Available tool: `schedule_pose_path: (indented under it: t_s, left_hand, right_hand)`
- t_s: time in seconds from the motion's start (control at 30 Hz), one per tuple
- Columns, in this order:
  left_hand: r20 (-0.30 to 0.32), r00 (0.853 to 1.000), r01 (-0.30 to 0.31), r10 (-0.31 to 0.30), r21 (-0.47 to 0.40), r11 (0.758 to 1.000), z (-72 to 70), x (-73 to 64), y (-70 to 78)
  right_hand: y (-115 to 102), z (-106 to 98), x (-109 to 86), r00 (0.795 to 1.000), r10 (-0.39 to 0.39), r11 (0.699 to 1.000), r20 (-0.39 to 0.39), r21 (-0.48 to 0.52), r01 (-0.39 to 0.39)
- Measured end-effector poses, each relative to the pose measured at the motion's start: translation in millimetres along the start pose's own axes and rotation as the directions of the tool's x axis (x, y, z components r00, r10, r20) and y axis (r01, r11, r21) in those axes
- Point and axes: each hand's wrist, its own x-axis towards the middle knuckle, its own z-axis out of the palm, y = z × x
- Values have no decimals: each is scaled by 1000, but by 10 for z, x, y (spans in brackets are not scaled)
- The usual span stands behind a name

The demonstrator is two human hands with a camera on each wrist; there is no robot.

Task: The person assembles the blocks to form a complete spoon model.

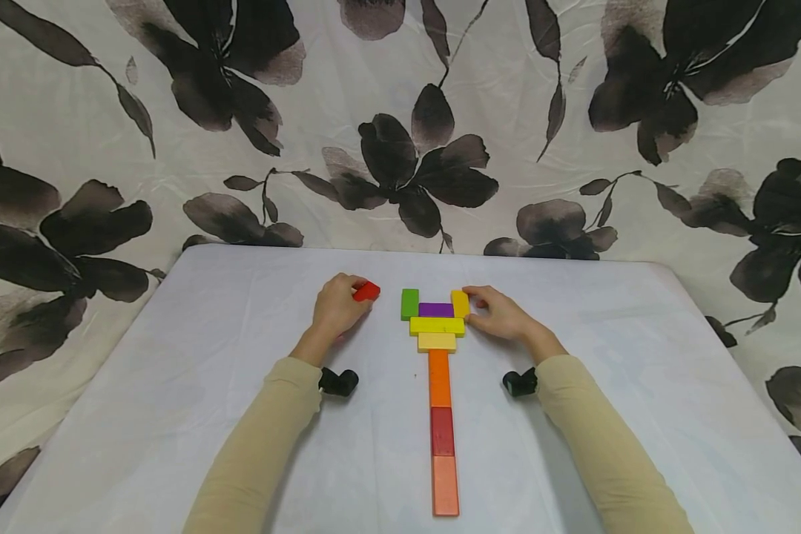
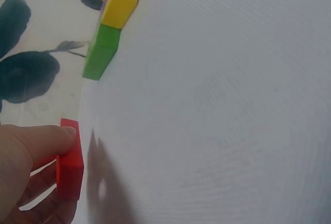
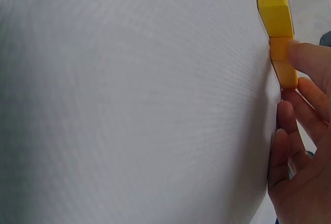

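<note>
My left hand (image 1: 337,304) pinches a red block (image 1: 367,291) between thumb and fingers, left of the block figure. In the left wrist view, the red block (image 2: 71,164) stands on edge close over the white surface, the thumb on its near face. With thumb and forefinger at its two ends, my right hand (image 1: 499,313) holds a golden-yellow block (image 1: 460,303) at the figure's upper right. A purple block (image 1: 436,309) lies beside that one, and a green block (image 1: 410,304) stands at the upper left. Beneath them lies a long yellow block (image 1: 437,326).
Below the yellow block come a pale yellow block (image 1: 437,342), an orange block (image 1: 440,378), a dark red block (image 1: 443,432) and a salmon block (image 1: 445,486), end to end. They lie on a white-covered table (image 1: 240,297). A flowered cloth (image 1: 541,96) hangs behind.
</note>
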Motion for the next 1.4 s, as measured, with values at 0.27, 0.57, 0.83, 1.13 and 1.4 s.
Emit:
schedule_pose_path:
  t_s: [0.27, 0.57, 0.83, 1.13, 1.4]
  left_hand:
    - [21, 999, -42, 42, -10, 999, 4, 39, 161]
    - [50, 991, -126, 124, 25, 992, 83, 101, 351]
    - [107, 971, -223, 214, 77, 972, 178, 164, 546]
    - [147, 955, -269, 257, 70, 961, 301, 224, 670]
    - [201, 946, -273, 256, 63, 960, 413, 229, 767]
  right_hand:
    - [-9, -10, -26, 1000, -5, 1000, -2, -3, 5]
    - [-9, -8, -21, 1000, 5, 1000, 0, -6, -5]
    - [3, -8, -9, 1000, 1, 1000, 6, -9, -1]
    - [-12, -19, -16, 1000, -13, 1000, 4, -14, 13]
    - [-3, -19, -15, 1000, 8, 1000, 11, 3, -8]
